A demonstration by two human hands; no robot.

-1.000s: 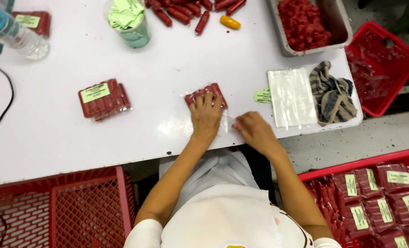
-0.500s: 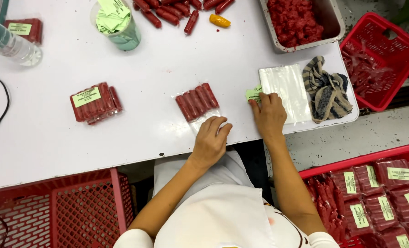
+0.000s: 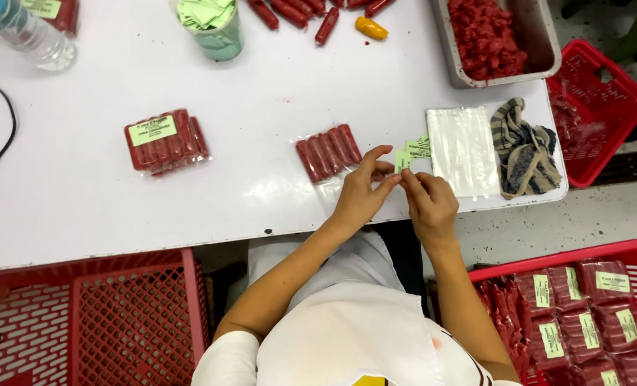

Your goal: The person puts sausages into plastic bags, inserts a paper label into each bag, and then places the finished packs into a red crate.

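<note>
Both hands pinch one small green label (image 3: 402,160) near the table's (image 3: 118,214) front edge: left hand (image 3: 360,194) and right hand (image 3: 427,201) fingertips meet on it. One unlabelled sausage pack (image 3: 328,151) lies just left; one labelled pack (image 3: 165,140) farther left. Half a second ago the hands were apart, the right alone at the labels.

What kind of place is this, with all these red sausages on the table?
Most likely a small food-packing station: a white table with bagged sausage packs, a metal tray of red meat, and a red crate of labelled packs. Both hands pinch a small green label.
</note>
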